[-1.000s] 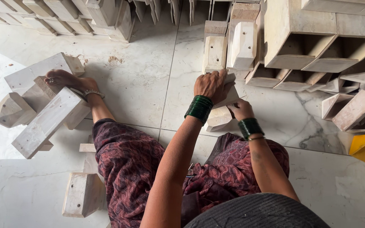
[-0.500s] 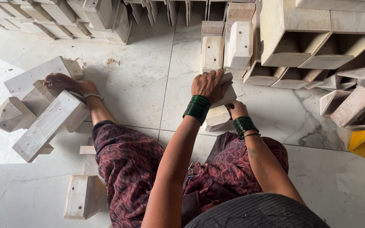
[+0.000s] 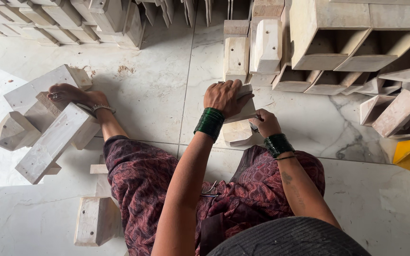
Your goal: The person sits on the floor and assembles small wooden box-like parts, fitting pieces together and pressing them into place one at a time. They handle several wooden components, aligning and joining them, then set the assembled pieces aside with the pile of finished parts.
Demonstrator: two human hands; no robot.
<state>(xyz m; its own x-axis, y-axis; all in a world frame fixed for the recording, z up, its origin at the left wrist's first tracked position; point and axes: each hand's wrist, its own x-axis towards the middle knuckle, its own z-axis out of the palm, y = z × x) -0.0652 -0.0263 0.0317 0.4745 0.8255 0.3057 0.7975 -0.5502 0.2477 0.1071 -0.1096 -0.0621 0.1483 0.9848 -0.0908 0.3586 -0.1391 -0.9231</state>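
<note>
Marble floor all around you, pale wooden pieces stacked beyond. Your left hand (image 3: pixel 224 97) lies flat over the wooden block (image 3: pixel 239 124), fingers wrapped over its far edge — clamped on it. Your right hand (image 3: pixel 265 122) sits just beside its right end, fist closed on a small tool I can't make out. The block's long axis runs away from you, under your left palm.

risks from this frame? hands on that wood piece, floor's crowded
1. The left hand presses the pale wooden block while the right hand works right against it with something small I cannot identify; a slip could catch the fingers.
2. The block sits on smooth marble floor, so it may skid.
3. The bare foot rests among loose wooden pieces that could shift or tip.
</note>
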